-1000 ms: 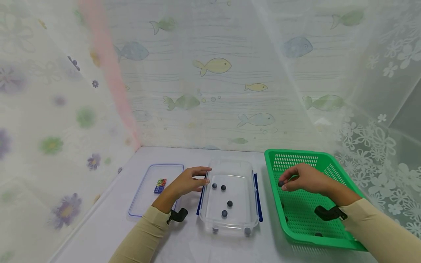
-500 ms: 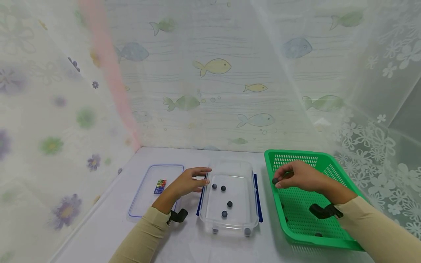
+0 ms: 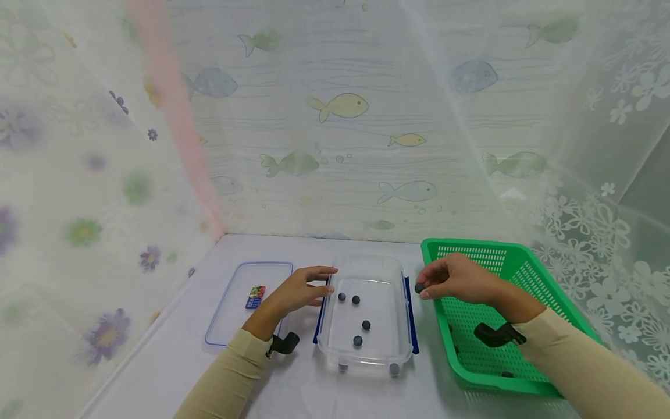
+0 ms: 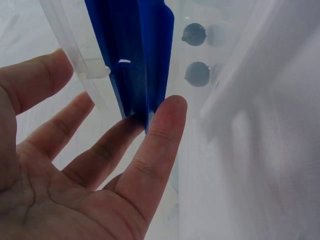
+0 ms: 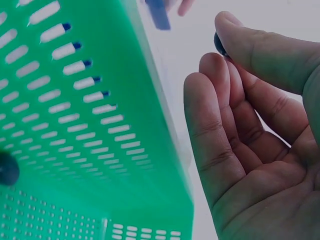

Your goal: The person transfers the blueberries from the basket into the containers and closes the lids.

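Note:
In the head view my right hand [image 3: 463, 280] pinches a dark blueberry [image 3: 419, 288] between thumb and fingertips, over the gap between the green basket and the clear box. The right wrist view shows the same blueberry [image 5: 218, 44] mostly covered by the thumb. My left hand [image 3: 299, 289] rests at the left side of the clear plastic box [image 3: 384, 302], its fingers spread and relaxed. Up close, those fingertips [image 4: 172, 107] are at the box's blue side latch [image 4: 127, 55]. Several blueberries [image 3: 366, 325] lie apart on the box floor.
The green perforated basket [image 3: 455, 372] stands at the right, with a few dark blueberries [image 3: 507, 374] inside. A clear lid [image 3: 230, 320] with a blue seal and a colourful label lies left of the box. Patterned sheer curtains [image 3: 335, 174] enclose the white table.
My right hand has carried the blueberry left, from above the basket, past its left rim toward the box. My left hand has stayed at the box's side.

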Action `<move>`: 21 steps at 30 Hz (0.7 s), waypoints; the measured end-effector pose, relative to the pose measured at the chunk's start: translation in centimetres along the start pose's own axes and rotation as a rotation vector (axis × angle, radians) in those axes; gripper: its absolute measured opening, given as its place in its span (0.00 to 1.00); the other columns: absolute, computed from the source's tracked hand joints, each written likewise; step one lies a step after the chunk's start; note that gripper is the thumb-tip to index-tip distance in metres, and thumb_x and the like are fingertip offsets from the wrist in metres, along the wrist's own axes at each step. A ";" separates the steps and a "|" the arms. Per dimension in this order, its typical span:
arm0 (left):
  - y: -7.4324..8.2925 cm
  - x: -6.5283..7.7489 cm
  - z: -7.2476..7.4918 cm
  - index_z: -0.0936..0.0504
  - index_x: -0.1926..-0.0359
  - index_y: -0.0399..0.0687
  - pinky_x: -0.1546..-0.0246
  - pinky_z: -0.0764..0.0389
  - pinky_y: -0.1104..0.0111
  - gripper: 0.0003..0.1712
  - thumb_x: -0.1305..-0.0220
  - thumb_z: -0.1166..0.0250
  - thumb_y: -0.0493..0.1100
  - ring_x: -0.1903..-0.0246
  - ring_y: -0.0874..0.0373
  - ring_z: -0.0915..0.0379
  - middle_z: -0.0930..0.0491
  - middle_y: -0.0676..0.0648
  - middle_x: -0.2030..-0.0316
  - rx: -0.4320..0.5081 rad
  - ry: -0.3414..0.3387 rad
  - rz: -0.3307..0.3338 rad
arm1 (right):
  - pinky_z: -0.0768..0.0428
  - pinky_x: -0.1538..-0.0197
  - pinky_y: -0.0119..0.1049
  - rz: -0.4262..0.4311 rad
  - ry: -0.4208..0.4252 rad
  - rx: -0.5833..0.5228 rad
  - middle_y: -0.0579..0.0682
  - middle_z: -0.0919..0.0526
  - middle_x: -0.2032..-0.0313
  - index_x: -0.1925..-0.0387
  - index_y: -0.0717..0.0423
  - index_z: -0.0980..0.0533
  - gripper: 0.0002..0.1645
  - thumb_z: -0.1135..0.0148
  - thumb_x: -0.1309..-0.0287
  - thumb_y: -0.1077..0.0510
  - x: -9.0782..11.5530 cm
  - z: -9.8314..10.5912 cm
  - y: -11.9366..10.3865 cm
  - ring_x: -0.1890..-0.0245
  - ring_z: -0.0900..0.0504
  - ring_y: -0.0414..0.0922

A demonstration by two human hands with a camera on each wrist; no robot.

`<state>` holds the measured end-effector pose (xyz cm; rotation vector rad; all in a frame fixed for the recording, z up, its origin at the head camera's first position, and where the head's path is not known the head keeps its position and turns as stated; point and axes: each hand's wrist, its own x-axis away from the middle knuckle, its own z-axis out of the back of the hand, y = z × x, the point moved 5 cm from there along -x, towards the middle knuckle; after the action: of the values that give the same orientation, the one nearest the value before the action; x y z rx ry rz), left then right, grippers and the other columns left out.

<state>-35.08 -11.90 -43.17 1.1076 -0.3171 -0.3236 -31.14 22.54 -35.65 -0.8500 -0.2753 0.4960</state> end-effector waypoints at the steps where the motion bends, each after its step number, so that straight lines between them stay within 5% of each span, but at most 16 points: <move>1: 0.0 0.0 0.0 0.22 0.32 0.68 0.50 0.11 0.58 0.28 0.32 0.29 0.52 0.40 0.47 0.19 0.29 0.42 0.28 -0.002 0.000 0.000 | 0.13 0.58 0.35 -0.004 0.002 0.005 0.49 0.10 0.61 0.58 0.55 0.14 0.14 0.23 0.43 0.53 -0.1 -0.1 0.0 0.61 0.14 0.47; 21: -0.1 0.0 0.0 0.22 0.33 0.69 0.50 0.11 0.58 0.28 0.33 0.28 0.53 0.41 0.49 0.19 0.29 0.42 0.28 0.004 0.004 -0.004 | 0.13 0.53 0.39 -0.033 -0.009 -0.022 0.47 0.10 0.61 0.56 0.50 0.13 0.13 0.23 0.42 0.51 -1.9 -2.1 -0.9 0.58 0.12 0.47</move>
<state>-35.10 -11.90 -43.27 1.1126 -0.3118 -0.3244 -31.61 19.64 -36.39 -0.8640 -0.3027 0.4670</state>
